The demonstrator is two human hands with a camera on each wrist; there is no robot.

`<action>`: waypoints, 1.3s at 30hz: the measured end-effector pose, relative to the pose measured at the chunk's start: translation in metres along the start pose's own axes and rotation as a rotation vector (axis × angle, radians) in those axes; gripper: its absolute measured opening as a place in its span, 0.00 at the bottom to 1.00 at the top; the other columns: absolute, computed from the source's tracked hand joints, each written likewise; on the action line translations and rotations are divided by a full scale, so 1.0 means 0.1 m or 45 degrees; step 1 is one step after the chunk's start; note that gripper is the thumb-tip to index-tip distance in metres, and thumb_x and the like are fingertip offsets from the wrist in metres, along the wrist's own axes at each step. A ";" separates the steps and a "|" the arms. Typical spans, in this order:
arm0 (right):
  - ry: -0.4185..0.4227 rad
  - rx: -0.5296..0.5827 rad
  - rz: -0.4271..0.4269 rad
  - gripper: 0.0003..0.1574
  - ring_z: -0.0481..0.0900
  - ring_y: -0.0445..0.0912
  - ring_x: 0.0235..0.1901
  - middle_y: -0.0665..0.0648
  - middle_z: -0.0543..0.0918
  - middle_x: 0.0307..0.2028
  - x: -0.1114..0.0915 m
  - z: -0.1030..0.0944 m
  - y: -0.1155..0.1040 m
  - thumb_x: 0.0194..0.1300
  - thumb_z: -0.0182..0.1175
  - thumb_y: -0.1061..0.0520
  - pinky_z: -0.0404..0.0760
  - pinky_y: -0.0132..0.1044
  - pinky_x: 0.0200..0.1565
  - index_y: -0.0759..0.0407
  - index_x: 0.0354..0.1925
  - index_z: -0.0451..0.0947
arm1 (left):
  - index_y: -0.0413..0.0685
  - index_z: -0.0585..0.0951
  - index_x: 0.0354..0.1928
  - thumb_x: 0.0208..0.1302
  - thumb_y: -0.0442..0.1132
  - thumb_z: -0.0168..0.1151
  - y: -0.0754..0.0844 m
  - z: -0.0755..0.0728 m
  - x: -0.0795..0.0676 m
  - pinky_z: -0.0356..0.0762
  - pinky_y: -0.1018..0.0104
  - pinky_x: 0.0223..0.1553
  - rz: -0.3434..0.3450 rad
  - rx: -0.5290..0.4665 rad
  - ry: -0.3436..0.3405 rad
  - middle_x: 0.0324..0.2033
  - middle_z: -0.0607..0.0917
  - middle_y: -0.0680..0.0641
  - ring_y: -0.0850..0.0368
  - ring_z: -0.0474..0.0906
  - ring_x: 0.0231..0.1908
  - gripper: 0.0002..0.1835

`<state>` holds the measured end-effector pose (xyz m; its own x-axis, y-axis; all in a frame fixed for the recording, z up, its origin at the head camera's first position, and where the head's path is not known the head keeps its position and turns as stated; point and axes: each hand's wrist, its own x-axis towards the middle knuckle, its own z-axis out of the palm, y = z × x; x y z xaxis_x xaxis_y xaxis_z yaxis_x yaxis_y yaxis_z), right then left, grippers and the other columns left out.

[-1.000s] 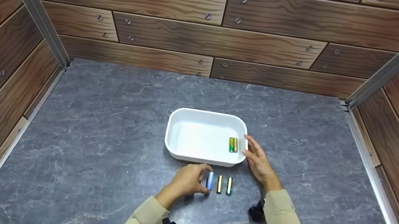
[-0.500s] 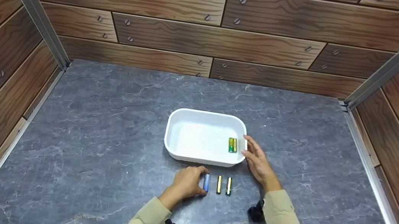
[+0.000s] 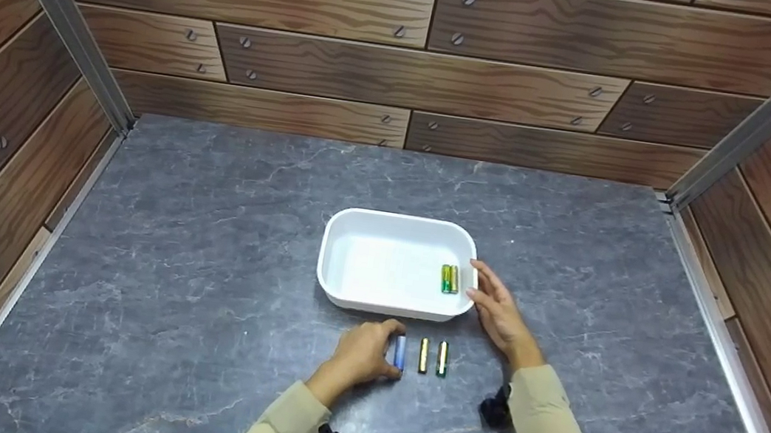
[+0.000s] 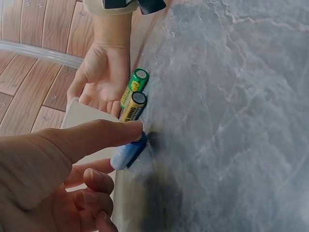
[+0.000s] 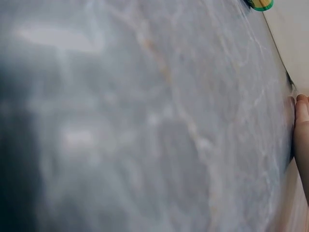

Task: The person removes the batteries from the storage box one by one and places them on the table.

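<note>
A blue battery [image 3: 399, 353] lies in front of the white plastic tray [image 3: 392, 310], its length pointing toward the tray. My left hand [image 3: 362, 351] pinches it by its two ends between thumb and forefinger. In the left wrist view the thumb covers the near end of the blue battery [image 4: 128, 153]. To its right lie a gold-and-black battery [image 3: 424, 356] and a green-and-gold battery [image 3: 443, 359], roughly parallel and apart. At the tray's right end, my right hand [image 3: 502, 318] holds the rim with thumb and fingers; the right wrist view shows little of this grip.
Two green-and-gold batteries [image 3: 449, 279] lie side by side inside the tray, near its right wall. The grey marbled tabletop [image 3: 201, 259] spreads around the tray. Wood-patterned walls [image 3: 316, 66] and metal rails [image 3: 731, 366] bound it at the back and sides.
My left hand has shifted the blue battery slightly to the left, widening the gap to the gold-and-black one; it has stayed put over the last half second. The right hand has not moved.
</note>
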<state>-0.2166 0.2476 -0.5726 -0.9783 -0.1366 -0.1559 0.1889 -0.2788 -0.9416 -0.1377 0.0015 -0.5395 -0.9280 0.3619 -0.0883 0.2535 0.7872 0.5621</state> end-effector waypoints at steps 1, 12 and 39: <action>-0.014 -0.007 -0.006 0.29 0.73 0.33 0.56 0.46 0.72 0.58 0.00 -0.01 0.00 0.64 0.53 0.70 0.71 0.23 0.58 0.43 0.56 0.71 | 0.51 0.80 0.51 0.36 0.44 0.81 0.01 -0.01 0.00 0.72 0.64 0.29 -0.001 -0.006 -0.003 0.29 0.83 0.50 0.58 0.75 0.29 0.33; -0.086 -0.024 -0.041 0.29 0.72 0.32 0.56 0.42 0.73 0.56 0.00 -0.04 0.01 0.65 0.55 0.68 0.71 0.23 0.58 0.43 0.59 0.69 | 0.53 0.81 0.52 0.42 0.44 0.79 0.11 -0.18 0.03 0.62 0.70 0.25 -0.013 -0.050 -0.008 0.20 0.72 0.58 0.64 0.64 0.22 0.30; -0.055 -0.040 -0.042 0.32 0.74 0.33 0.55 0.41 0.75 0.53 0.01 -0.03 0.02 0.64 0.54 0.69 0.71 0.24 0.57 0.55 0.65 0.63 | 0.50 0.82 0.51 0.52 0.44 0.73 0.32 -0.52 0.25 0.58 0.73 0.23 0.074 -0.142 0.111 0.20 0.70 0.57 0.65 0.61 0.20 0.22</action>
<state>-0.2177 0.2497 -0.5756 -0.9793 -0.1688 -0.1120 0.1530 -0.2537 -0.9551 -0.1669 0.0095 -0.4805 -0.9342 0.3565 0.0162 0.2800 0.7041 0.6525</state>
